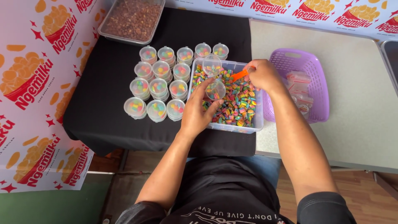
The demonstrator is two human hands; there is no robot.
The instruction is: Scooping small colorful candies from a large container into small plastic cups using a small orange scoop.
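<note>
While the left hand (198, 111) grips a clear cup (215, 89), the right hand (262, 75) pinches an orange scoop (239, 75).

Both forearms are bare and reach forward from the near edge of the worktop. The left hand (195, 112) is raised, palm down, fingers curled in a light grasp with the wrist straight. The right hand (262, 75) is farther forward, knuckles up, fingertips pinched together, its wrist bent slightly inward toward the left.
</note>
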